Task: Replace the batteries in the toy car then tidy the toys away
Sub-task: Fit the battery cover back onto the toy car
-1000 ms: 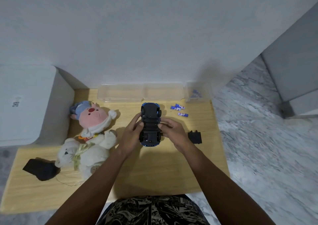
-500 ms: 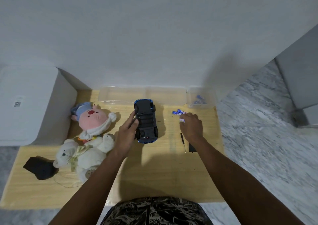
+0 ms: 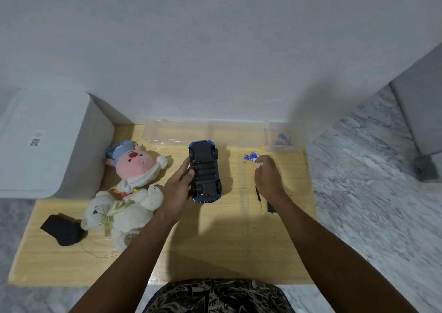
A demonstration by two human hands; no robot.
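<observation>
A blue toy car (image 3: 205, 172) lies upside down near the middle of the desk (image 3: 215, 241), toward its far edge, dark underside up and the battery bay apparently uncovered. The left hand (image 3: 177, 193) holds the car's left side, thumb and fingers curled against it. To the right, near the far right corner, the right hand (image 3: 269, 177) reaches the loose batteries (image 3: 251, 156), its fingertips drawn together as if pinching one; whether it is lifted cannot be told. A thin screwdriver (image 3: 258, 199) and a small black cover (image 3: 271, 208) lie just beside that wrist. A small clear box (image 3: 284, 137) holding blue items stands in the far right corner, beside a long clear tray (image 3: 203, 131). A pink plush (image 3: 136, 166) and a white teddy bear (image 3: 122, 214) lie along the left side, with a black object (image 3: 62, 229) near the left edge. To do this step well, the person should probably take one battery at a time, match its polarity to the bay, and keep the car steady.
</observation>
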